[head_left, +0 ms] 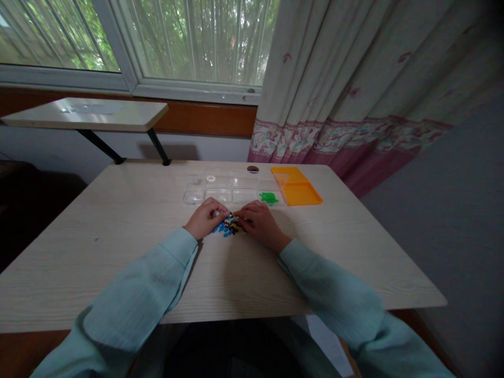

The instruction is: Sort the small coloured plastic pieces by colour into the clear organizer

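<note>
Small loose pieces [226,229], blue, yellow, white and dark brown, lie in a low heap on the pale wood-grained table [98,220], just on the near side of a clear compartmented tray. The person's two hands meet over the heap, one at each side. The left hand [205,218] has its thumb and fingers drawn close together at the upper left of the heap; whether a piece sits between them I cannot tell. The right hand [262,223] lies palm down with bent fingers reaching into the heap's right side; its fingertips are too small and shadowed to show whether they have hold of anything.

Behind the hands, the clear tray [244,196] has its compartments in two rows. Green pieces [269,198] lie in the near compartment at its right end. An orange, shallow two-part panel [301,193] adjoins that end, and a dark oval [252,169] marks the table near its far edge. At the far left, a raised shelf [129,113] stands on black supports [159,147]. Beyond are a window [200,47] and a floral curtain [311,73] with a pink lower border.
</note>
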A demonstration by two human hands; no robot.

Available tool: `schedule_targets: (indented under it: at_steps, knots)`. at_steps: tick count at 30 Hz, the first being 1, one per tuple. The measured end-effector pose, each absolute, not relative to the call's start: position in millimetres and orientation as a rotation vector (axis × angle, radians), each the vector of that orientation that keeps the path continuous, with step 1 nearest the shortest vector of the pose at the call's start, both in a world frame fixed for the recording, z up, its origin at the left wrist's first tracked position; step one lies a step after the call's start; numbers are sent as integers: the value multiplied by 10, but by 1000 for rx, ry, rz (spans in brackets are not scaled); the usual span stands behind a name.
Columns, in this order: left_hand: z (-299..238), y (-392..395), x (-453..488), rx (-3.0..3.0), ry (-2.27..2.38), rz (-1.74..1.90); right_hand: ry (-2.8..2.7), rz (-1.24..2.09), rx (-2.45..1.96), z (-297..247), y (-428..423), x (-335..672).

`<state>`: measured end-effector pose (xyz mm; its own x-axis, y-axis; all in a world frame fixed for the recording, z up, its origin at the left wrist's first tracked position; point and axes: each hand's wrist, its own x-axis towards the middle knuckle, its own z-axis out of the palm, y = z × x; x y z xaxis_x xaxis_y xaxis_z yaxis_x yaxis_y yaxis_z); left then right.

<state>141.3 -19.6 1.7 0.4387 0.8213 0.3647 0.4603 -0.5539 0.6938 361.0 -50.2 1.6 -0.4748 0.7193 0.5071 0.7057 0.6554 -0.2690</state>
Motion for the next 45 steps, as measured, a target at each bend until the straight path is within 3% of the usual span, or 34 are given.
schedule_targets:
  at_steps: [45]
  knots:
    - [57, -311, 1493, 2371, 926, 884, -2378, -69, -1050, 68, -592, 3545]
